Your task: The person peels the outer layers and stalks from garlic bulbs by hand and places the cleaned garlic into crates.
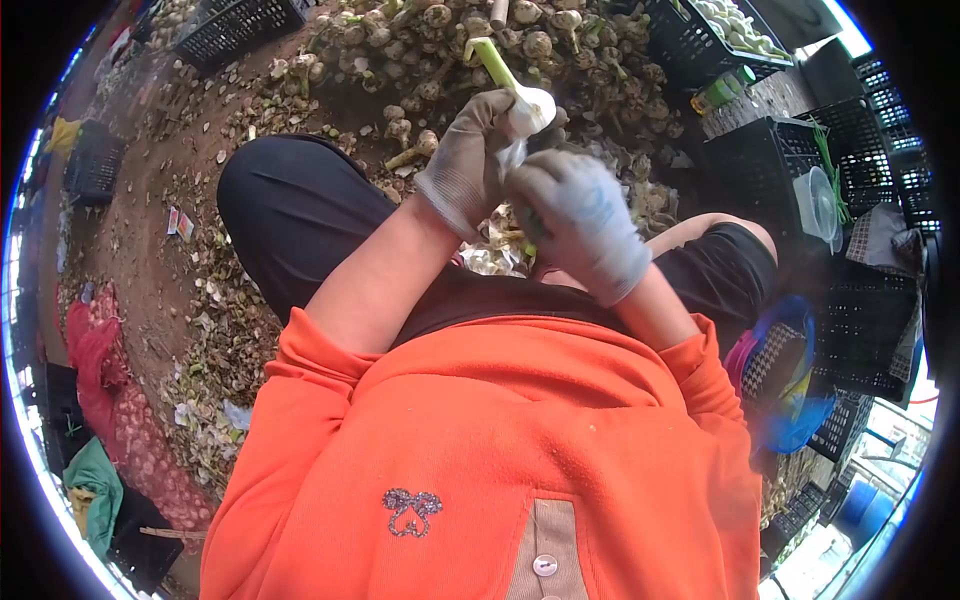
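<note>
In the head view, your gloved left hand (467, 155) grips a white garlic bulb (532, 112), its fingers closed beside the place where the thick green stalk (492, 62) joins it. The bulb is out in front of you, above your lap, tilted so the stalk points up and away to the left. Your gloved right hand (585, 215) is just below and to the right of the bulb, blurred, with its fingers curled in; a pale papery strip (513, 156) shows between your two hands, but you cannot tell from here whether the right fingers pinch it. Beyond your hands a heap of unpeeled garlic (430, 60) covers the ground, and dry scraps (225, 330) are strewn to your left. At the far right a black crate (690, 35) holds white bulbs, with a green and yellow bottle (722, 90) near it. Closer on that side, a clear plastic tub (815, 210) sits by another dark crate (745, 165). To your left lie a red mesh sack (150, 455) and a green cloth (95, 490).
</note>
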`<state>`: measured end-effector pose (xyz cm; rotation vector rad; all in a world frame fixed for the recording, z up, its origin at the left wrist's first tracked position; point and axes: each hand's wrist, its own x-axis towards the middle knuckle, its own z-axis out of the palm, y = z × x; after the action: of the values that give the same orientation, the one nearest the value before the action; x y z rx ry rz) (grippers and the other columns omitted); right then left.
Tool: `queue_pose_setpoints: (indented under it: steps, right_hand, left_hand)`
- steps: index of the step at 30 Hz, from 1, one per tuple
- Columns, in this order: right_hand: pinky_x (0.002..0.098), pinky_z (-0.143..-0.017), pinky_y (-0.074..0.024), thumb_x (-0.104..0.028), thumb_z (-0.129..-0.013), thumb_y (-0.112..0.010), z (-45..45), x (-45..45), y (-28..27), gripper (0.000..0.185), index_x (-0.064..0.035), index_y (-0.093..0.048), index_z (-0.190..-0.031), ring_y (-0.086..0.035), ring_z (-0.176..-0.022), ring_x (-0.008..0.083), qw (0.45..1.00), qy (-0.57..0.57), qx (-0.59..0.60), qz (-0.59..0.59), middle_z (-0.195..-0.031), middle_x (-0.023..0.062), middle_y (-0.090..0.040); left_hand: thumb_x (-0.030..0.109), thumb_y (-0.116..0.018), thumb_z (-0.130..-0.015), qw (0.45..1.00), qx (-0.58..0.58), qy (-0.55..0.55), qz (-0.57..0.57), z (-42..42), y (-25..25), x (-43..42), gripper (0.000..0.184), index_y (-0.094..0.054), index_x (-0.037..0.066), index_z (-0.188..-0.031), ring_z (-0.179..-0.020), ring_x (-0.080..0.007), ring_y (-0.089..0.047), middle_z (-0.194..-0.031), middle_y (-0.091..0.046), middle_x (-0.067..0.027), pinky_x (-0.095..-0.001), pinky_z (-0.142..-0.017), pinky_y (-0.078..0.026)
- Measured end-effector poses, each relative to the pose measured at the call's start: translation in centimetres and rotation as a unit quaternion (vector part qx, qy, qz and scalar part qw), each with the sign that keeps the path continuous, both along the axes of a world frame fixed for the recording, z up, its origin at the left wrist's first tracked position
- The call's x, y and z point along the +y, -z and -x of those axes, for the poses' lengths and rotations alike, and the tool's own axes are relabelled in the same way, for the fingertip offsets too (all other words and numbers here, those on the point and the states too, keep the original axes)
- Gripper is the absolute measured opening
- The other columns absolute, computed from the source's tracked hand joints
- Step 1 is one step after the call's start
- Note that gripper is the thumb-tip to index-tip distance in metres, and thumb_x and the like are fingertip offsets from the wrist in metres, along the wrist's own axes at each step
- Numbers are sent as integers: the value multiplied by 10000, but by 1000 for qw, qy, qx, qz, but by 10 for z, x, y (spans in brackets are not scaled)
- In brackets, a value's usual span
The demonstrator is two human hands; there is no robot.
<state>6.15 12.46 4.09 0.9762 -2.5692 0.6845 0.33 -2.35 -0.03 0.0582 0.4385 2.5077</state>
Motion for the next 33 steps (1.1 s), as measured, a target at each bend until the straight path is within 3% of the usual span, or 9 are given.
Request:
queue_pose_setpoints:
  steps: [1,2,9,10,15,21,24,28,33]
  right_hand:
    - [416,-693,-505,-109,-797,-696,-3,-5,3,167,-71,-634,-947,-628,-775,328,1000,-17,8,6,-899,116,-632]
    - [408,-703,-510,-70,-802,-687,-4,-5,4,150,-58,-633,-942,-633,-800,329,1000,-11,-18,22,-925,121,-638]
    - [364,-718,-523,8,-792,-652,4,27,-13,124,-17,-605,-904,-647,-819,308,984,36,-22,172,-920,135,-640]
    - [345,-747,-519,23,-789,-646,6,32,-8,145,-19,-610,-923,-642,-837,306,978,60,-26,197,-933,145,-641]
    - [210,-726,-447,-111,-953,-599,5,45,-16,154,-19,-624,-1074,-533,-807,59,872,146,-203,422,-897,-5,-615]
    - [298,-664,-449,-218,-920,-687,6,47,-17,241,7,-669,-835,-576,-738,161,935,133,-222,241,-812,77,-608]
    - [373,-716,-500,-174,-836,-730,1,34,-2,211,-12,-646,-940,-631,-822,292,976,110,-152,109,-933,127,-637]
    - [393,-760,-529,-155,-824,-720,0,12,7,330,-95,-615,-1131,-647,-876,314,976,98,-120,152,-996,134,-625]
    - [411,-725,-523,-154,-846,-688,7,8,16,290,-113,-627,-1128,-646,-863,330,994,88,-59,37,-966,132,-628]
  left_hand:
    - [203,-569,-956,993,-46,-47,102,-7,-12,0,281,-602,15,-1162,-985,-178,-640,-1064,-660,-78,-335,-893,-538]
    - [242,-577,-947,984,63,-89,138,-7,-4,1,295,-609,35,-1154,-974,-175,-635,-1038,-660,-55,-324,-874,-525]
    - [97,-626,-906,998,66,-10,12,16,16,-19,231,-584,43,-1126,-947,-154,-624,-978,-636,-45,-373,-892,-551]
    - [122,-639,-908,992,57,-47,100,12,13,-21,238,-583,47,-1126,-930,-169,-636,-943,-632,-41,-397,-890,-571]
    - [252,-663,-921,977,-7,-88,193,6,3,-21,263,-616,67,-1103,-899,-183,-655,-967,-652,-46,-365,-773,-610]
    - [326,-657,-927,963,-38,-95,249,8,-2,-17,301,-644,82,-1104,-875,-172,-668,-986,-671,-56,-348,-709,-598]
    - [317,-659,-924,947,-1,-70,313,8,9,-14,308,-642,82,-1123,-866,-159,-668,-998,-670,-54,-330,-732,-592]
    - [285,-628,-946,926,112,-38,359,-8,-1,-16,293,-639,73,-1147,-845,-129,-642,-984,-655,-28,-247,-714,-534]
    - [270,-622,-948,933,83,-38,347,-6,11,-9,268,-643,66,-1119,-785,-97,-603,-936,-638,-19,-206,-696,-484]
